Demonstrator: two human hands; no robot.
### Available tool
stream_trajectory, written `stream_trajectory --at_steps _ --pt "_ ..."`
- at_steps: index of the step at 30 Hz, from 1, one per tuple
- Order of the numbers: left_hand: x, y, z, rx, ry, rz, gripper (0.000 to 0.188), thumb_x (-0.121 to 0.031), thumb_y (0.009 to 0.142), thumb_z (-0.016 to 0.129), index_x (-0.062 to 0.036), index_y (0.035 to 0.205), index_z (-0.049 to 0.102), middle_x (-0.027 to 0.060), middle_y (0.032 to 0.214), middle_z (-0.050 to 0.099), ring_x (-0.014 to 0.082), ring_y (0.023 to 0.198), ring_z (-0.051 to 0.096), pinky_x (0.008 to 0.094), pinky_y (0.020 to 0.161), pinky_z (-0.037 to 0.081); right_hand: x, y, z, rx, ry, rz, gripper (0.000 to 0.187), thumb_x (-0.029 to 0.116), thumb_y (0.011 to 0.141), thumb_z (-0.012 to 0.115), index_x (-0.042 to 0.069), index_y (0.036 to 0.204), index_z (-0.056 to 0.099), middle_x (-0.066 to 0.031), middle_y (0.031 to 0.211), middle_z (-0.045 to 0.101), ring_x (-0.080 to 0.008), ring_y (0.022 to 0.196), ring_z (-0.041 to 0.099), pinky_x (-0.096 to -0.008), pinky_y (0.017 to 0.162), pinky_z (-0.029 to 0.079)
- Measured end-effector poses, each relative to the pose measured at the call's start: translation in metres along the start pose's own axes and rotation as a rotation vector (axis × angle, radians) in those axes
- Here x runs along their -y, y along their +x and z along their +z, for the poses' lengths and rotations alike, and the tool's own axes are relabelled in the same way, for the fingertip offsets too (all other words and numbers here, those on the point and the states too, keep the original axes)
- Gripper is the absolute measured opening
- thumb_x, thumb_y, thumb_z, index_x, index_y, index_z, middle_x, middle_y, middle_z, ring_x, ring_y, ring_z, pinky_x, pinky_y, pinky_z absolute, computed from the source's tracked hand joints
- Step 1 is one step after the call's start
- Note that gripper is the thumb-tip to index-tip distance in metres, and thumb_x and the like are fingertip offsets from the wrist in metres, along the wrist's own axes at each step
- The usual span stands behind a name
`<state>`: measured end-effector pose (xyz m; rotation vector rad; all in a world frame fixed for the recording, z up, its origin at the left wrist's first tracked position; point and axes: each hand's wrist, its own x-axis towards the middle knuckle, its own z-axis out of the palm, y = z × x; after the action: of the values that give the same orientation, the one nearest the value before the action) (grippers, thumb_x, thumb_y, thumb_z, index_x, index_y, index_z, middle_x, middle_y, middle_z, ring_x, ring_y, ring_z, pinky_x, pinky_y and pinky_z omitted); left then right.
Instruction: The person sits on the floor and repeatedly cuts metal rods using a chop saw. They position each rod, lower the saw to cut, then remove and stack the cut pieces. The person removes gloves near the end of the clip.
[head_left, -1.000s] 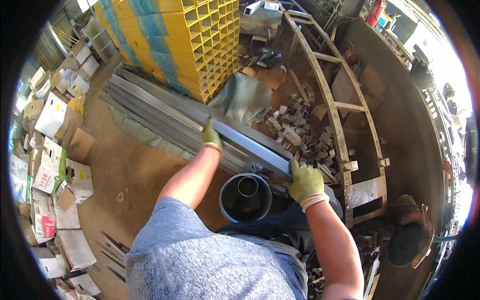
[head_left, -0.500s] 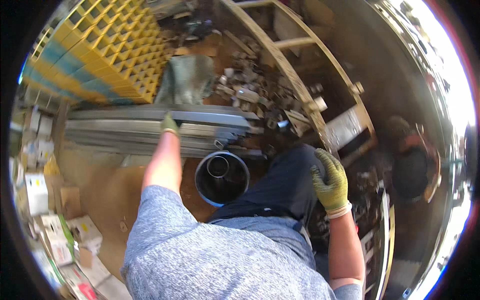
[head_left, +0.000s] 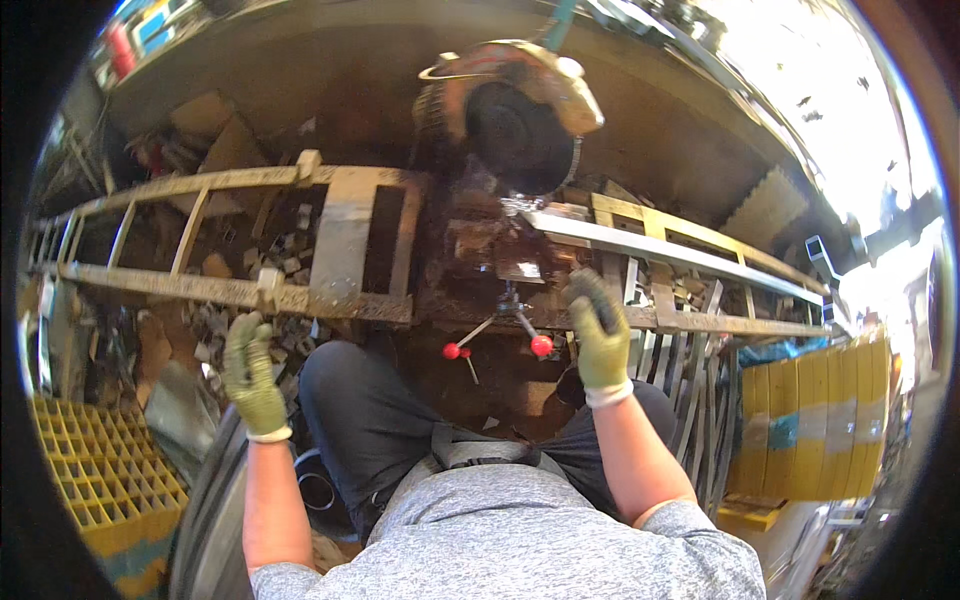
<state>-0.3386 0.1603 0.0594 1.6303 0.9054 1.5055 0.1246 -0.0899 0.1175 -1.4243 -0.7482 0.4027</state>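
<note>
My left hand (head_left: 252,370), in a yellow-green glove with darker fingertips, is raised beside my left knee. Its fingers are stretched upward and it holds nothing. My right hand (head_left: 600,335), gloved alike, is up above my right thigh with its fingers extended, also holding nothing visible. Between and beyond the hands stands a cutting machine with a dark round disc (head_left: 520,135). In front of it is a clamp whose spoke handle (head_left: 475,332) ends in red knobs. A long silvery metal tube (head_left: 680,250) runs from the clamp toward the right, beyond my right hand.
A ladder-like rail frame (head_left: 180,280) extends left, and another frame (head_left: 740,327) lies right. Cut-off pieces (head_left: 290,262) litter the ground behind the left frame. Yellow grating (head_left: 105,465) stands at lower left, a yellow stack (head_left: 815,420) at right. A bucket (head_left: 335,515) sits by my left leg.
My view has swung right, from the pile of metal lengths to the cutting machine. My left hand has left that pile and come back beside my knee; both hands are now raised before me.
</note>
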Motion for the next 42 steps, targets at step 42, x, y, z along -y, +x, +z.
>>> stream_trajectory --at_steps 42 --pt "-0.109 0.056 0.596 1.576 0.552 0.364 0.057 -0.052 0.124 0.056 -0.0040 0.132 0.085 0.0298 0.131 0.084 0.0516 0.127 0.079 0.0601 0.112 0.061 -0.155 0.158 -0.167 -0.319 0.874 0.472 0.049 0.050 0.108 0.091 0.013 0.140 0.081 -0.0045 0.123 0.088 -0.0235 0.109 0.085 -0.0375 0.090 0.071"
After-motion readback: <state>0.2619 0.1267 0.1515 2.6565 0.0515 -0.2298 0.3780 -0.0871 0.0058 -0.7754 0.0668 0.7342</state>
